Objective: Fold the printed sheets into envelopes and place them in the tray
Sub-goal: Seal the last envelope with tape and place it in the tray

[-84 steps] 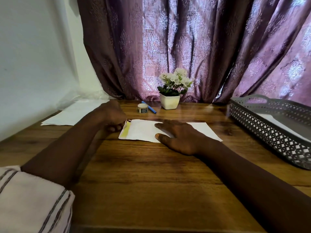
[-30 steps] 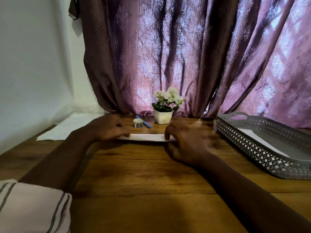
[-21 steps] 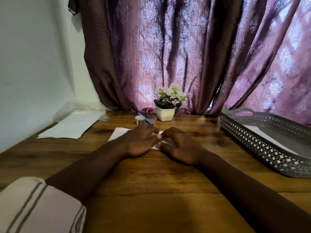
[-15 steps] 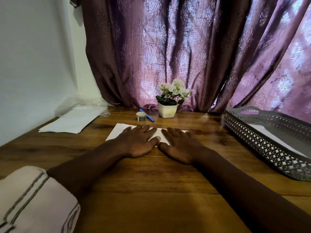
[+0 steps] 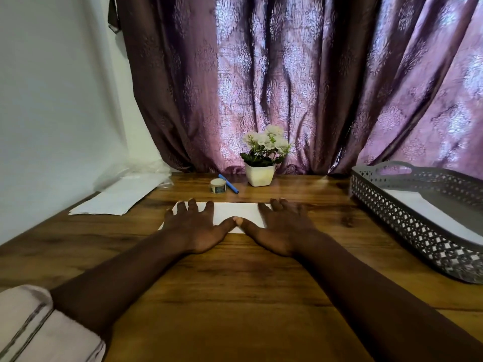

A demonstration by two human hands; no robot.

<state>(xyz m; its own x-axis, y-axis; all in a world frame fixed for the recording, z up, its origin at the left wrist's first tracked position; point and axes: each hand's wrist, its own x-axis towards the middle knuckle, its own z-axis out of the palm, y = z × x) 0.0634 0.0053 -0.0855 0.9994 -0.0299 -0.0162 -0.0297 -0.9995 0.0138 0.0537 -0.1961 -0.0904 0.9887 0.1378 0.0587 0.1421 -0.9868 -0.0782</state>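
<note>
A folded white sheet lies flat on the wooden table in front of me. My left hand presses its left part with fingers spread, palm down. My right hand lies flat on its right part, and the two thumb tips touch over the paper's near edge. Neither hand grips anything. At the right stands the grey perforated tray, with white paper lying inside it.
A stack of white sheets lies at the far left by the wall. Behind the folded sheet are a small tape roll, a blue pen and a white flower pot. A purple curtain hangs behind.
The sheet was folded over from its longer open shape. Both hands then flattened on it and slid apart, left hand leftward, right hand rightward, until only the thumbs meet.
</note>
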